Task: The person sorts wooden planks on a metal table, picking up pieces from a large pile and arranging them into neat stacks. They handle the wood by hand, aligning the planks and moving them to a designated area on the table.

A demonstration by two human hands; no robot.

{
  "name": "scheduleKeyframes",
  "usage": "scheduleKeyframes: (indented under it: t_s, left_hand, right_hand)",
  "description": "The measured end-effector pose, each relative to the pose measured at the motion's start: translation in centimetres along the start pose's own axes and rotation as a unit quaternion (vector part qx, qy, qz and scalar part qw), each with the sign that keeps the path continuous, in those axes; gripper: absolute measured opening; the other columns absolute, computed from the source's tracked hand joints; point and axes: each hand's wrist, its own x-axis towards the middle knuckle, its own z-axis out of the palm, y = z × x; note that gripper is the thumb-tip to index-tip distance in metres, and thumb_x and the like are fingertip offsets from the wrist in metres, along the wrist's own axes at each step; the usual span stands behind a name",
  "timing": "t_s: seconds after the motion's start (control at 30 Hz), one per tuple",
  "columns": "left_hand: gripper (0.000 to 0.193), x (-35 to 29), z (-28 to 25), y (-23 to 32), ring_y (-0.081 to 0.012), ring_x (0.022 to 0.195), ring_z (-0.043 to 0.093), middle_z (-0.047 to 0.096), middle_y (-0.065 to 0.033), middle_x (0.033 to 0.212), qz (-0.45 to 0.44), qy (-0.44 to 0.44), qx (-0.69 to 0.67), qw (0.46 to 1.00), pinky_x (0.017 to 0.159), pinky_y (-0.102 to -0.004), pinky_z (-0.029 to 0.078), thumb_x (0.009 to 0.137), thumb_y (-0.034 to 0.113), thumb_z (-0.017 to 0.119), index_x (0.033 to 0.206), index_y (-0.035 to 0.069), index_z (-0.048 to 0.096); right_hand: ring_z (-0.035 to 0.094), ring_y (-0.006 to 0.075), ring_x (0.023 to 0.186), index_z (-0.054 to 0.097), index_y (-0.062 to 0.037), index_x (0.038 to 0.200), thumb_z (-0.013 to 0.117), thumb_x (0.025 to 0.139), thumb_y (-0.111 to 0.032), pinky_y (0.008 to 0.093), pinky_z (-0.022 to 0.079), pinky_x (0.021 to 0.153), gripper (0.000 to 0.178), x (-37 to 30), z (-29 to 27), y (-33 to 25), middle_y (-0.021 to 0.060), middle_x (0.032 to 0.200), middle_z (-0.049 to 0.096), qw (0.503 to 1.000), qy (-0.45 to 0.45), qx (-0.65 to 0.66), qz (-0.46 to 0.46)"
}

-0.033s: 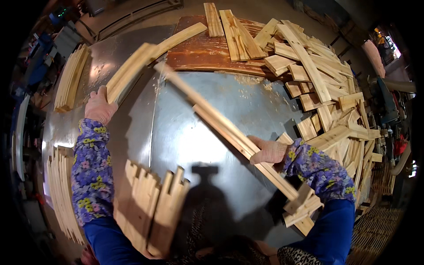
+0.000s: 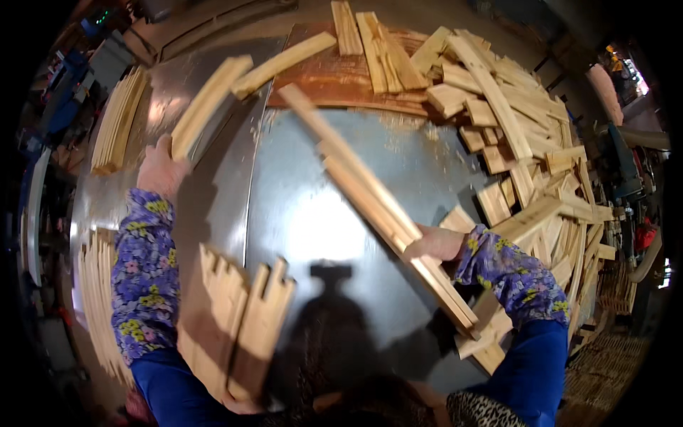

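My left hand (image 2: 163, 171) is closed around the near end of a pale wooden strip (image 2: 212, 99), which slants up and away over the left part of the metal table. My right hand (image 2: 435, 243) grips a bundle of long wooden strips (image 2: 363, 191) held diagonally across the table's middle. One strip in that bundle sticks out further at the far end, which is blurred. Beyond the left-hand piece, another wooden strip (image 2: 284, 64) lies across the far edge of the metal and a reddish-brown board (image 2: 313, 85).
Stacked strips (image 2: 119, 121) and more upright-looking strips (image 2: 99, 306) line the left side. Two groups of strips (image 2: 235, 320) stand near my left forearm. A large loose heap of wood pieces (image 2: 526, 135) covers the right. Short blocks (image 2: 487, 320) sit beside my right forearm.
The left-hand strip has turned slightly and now shows a gap from the strip behind it. In my right hand, the bundle's far end has shifted right and up.
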Motion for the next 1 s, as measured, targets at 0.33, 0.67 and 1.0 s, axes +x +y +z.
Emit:
scheduleKeyframes:
  t_s: [0.33, 0.67, 1.0]
  left_hand:
    - [0.064, -39.8, 3.2, 18.3, -0.0294, 0.11, 0.071, 0.064, -0.0158, 0.127, -0.046, -0.468, -0.63, 0.619, 0.096, -0.0452, 0.063, 0.101, 0.04, 0.074, 0.149, 0.006, 0.05]
    - [0.076, -52.7, 6.8, 12.0, -0.0386, 0.105, 0.079, 0.075, -0.0261, 0.124, -0.261, -0.518, -0.744, 0.332, 0.098, -0.05, 0.068, 0.086, 0.029, 0.073, 0.15, -0.009, 0.057]
    - [0.062, -59.7, 14.4, 10.5, -0.0433, 0.116, 0.075, 0.072, -0.0289, 0.137, -0.313, -0.416, -0.834, 0.185, 0.103, -0.0581, 0.063, 0.103, 0.034, 0.049, 0.15, -0.005, 0.06]
  right_hand:
    - [0.077, 0.0281, 0.111, 0.064, -0.0026, 0.138, 0.073, 0.104, -0.033, 0.0433, 0.066, 0.097, 0.047, -2.7, 15.3, 17.6, 0.0149, 0.122, 0.076, 0.831, 0.189, 0.491, -0.183]
    - [0.076, 0.0291, 0.106, 0.062, -0.0061, 0.144, 0.082, 0.097, -0.045, 0.0458, 0.066, 0.093, 0.065, -14.2, 24.6, 16.3, 0.0145, 0.124, 0.074, 0.846, 0.14, 0.512, -0.051]
    - [0.077, 0.0326, 0.112, 0.064, 0.0004, 0.144, 0.064, 0.112, -0.04, 0.0523, 0.065, 0.098, 0.051, -19.9, 32.0, 18.3, 0.0189, 0.132, 0.075, 0.851, 0.116, 0.505, -0.08]
